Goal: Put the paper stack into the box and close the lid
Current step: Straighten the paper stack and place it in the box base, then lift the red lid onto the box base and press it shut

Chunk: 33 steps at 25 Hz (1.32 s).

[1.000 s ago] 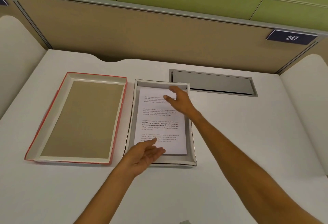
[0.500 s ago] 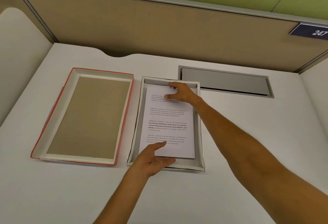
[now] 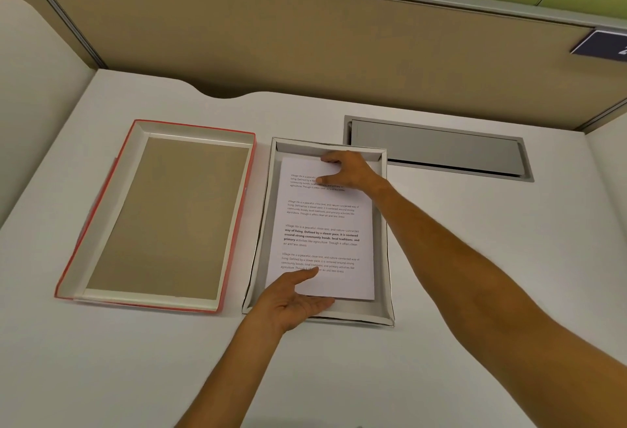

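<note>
Nearest, two bare forearms reach out over the white desk. The left hand lies at the near end of the box, palm turned up and fingers loosely spread; its thumb presses on top of the paper stack while the fingers slip under the near edge, so it pinches that end lightly. The paper stack lies inside the open box, printed side up, its near edge close to the near wall and a strip of box floor bare along its right side. At the far end, the right hand comes in from the right, fingers curled over the far edge of the stack and thumb flat on the printed sheet, gripping that end between them. Just to the left of the box, apart from it, the red-edged lid lies upside down on the desk, its brown inside showing. Farther right, a grey cable flap sits in the desk, and behind it stands a tan partition.
</note>
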Motion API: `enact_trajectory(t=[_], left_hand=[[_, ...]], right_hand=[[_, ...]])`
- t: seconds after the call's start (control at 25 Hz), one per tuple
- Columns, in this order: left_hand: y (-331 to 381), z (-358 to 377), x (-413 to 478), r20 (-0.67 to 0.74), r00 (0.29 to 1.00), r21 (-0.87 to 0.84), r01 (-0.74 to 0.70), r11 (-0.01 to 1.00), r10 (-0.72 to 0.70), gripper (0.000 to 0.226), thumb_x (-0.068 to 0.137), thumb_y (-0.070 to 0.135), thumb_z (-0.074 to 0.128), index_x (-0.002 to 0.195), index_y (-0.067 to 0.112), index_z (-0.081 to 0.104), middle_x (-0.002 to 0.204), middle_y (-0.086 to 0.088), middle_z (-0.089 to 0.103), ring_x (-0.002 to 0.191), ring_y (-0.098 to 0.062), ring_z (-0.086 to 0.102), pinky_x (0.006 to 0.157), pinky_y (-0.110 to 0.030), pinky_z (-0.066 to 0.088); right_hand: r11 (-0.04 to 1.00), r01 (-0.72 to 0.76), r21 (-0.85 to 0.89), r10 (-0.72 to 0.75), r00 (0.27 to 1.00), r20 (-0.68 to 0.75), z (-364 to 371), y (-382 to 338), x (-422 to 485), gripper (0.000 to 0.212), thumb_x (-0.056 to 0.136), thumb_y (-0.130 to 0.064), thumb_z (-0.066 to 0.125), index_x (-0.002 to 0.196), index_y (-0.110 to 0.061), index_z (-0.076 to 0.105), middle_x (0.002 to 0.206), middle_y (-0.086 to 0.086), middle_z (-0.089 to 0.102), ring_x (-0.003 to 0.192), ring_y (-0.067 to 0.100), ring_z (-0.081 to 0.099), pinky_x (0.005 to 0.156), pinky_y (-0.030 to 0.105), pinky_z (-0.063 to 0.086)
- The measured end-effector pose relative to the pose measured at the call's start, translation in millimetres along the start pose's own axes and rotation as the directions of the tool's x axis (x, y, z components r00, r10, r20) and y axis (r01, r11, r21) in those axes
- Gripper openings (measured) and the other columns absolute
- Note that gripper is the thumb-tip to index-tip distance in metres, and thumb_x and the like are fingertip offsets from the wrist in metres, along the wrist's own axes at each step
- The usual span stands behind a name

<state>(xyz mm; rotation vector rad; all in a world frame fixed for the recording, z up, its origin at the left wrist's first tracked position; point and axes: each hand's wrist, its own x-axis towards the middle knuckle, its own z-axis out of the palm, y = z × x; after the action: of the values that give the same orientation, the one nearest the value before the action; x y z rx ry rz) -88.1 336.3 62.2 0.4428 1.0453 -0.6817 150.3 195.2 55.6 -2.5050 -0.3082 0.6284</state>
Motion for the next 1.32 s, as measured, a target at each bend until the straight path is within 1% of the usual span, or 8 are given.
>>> enact_trajectory(t=[0.24,0.52,0.64,0.8,0.92,1.0,1.12,1.32], left_hand=[[1,1,-5,0.039,0.999,-0.050,0.016,0.999,-0.014,0.040,0.081,-0.005,0.070,0.118,0.008,0.063,0.119,-0.028,0.065,0.116,-0.048,0.059,0.089,-0.064,0.053],[24,-18,-42,0.159,0.984,0.110,0.065,0.992,-0.082,0.053,0.081,0.012,0.075,0.126,-0.004,0.050,0.134,-0.042,0.049,0.121,-0.058,0.053,0.104,-0.063,0.044],[75,-45,-65,0.133,0.970,0.206,-0.230,0.951,0.205,0.054,0.077,0.020,0.074,0.117,-0.010,0.054,0.126,-0.037,0.060,0.112,-0.048,0.065,0.087,-0.054,0.058],[157,-91,-88,-0.081,0.601,0.382,-0.718,0.582,0.795,0.012,0.087,0.006,0.067,0.098,0.008,0.068,0.101,-0.009,0.073,0.098,-0.027,0.068,0.083,-0.034,0.062],[201,-131,-91,-0.181,0.215,0.808,-0.524,0.270,0.960,0.037,0.084,0.018,0.074,0.118,0.007,0.064,0.121,-0.015,0.068,0.109,-0.031,0.064,0.098,-0.041,0.050],[220,-156,-91,-0.150,0.070,0.920,-0.354,0.165,0.986,0.045,0.084,0.017,0.073,0.125,0.004,0.060,0.128,-0.019,0.065,0.114,-0.037,0.064,0.103,-0.045,0.047],[232,-179,-89,-0.061,0.004,0.973,-0.222,0.061,0.998,0.048,0.085,0.007,0.072,0.128,-0.005,0.055,0.125,-0.028,0.064,0.112,-0.046,0.063,0.100,-0.053,0.047],[235,-191,-83,-0.053,0.049,0.994,-0.088,0.057,0.997,0.046,0.085,0.004,0.070,0.126,-0.011,0.055,0.119,-0.034,0.065,0.109,-0.054,0.061,0.099,-0.059,0.046]], right_hand=[[1.000,0.000,-0.007,0.000,1.000,-0.006,1,-1,-1,0.070,0.076,-0.039,0.080,0.136,-0.011,0.055,0.141,0.007,0.056,0.128,0.024,0.053,0.112,0.036,0.041],[0.999,0.037,-0.011,-0.037,0.999,0.004,-17,-27,-5,0.071,0.076,-0.038,0.080,0.136,-0.011,0.052,0.136,0.008,0.059,0.124,0.025,0.056,0.107,0.039,0.046],[0.987,0.054,0.151,-0.039,0.994,-0.098,-8,-62,-16,0.072,0.075,-0.033,0.082,0.135,-0.008,0.052,0.133,0.010,0.060,0.119,0.025,0.060,0.100,0.034,0.049],[0.875,0.008,0.485,0.077,0.985,-0.155,37,-113,-42,0.073,0.072,-0.028,0.086,0.132,-0.003,0.055,0.125,0.012,0.065,0.110,0.024,0.063,0.098,0.033,0.052],[0.765,-0.068,0.641,0.181,0.977,-0.113,76,-139,-61,0.073,0.072,-0.023,0.086,0.133,0.000,0.053,0.125,0.015,0.063,0.114,0.027,0.062,0.102,0.037,0.051],[0.726,-0.122,0.677,0.228,0.971,-0.070,98,-152,-69,0.072,0.073,-0.022,0.085,0.132,0.000,0.052,0.126,0.015,0.062,0.114,0.027,0.061,0.102,0.036,0.051],[0.740,-0.153,0.654,0.259,0.964,-0.067,121,-161,-73,0.062,0.073,-0.022,0.085,0.124,-0.001,0.057,0.119,0.013,0.065,0.110,0.027,0.063,0.093,0.029,0.052],[0.786,-0.213,0.580,0.290,0.956,-0.043,143,-165,-74,0.050,0.073,-0.019,0.085,0.112,0.001,0.061,0.113,0.016,0.067,0.103,0.028,0.066,0.083,0.033,0.054]])
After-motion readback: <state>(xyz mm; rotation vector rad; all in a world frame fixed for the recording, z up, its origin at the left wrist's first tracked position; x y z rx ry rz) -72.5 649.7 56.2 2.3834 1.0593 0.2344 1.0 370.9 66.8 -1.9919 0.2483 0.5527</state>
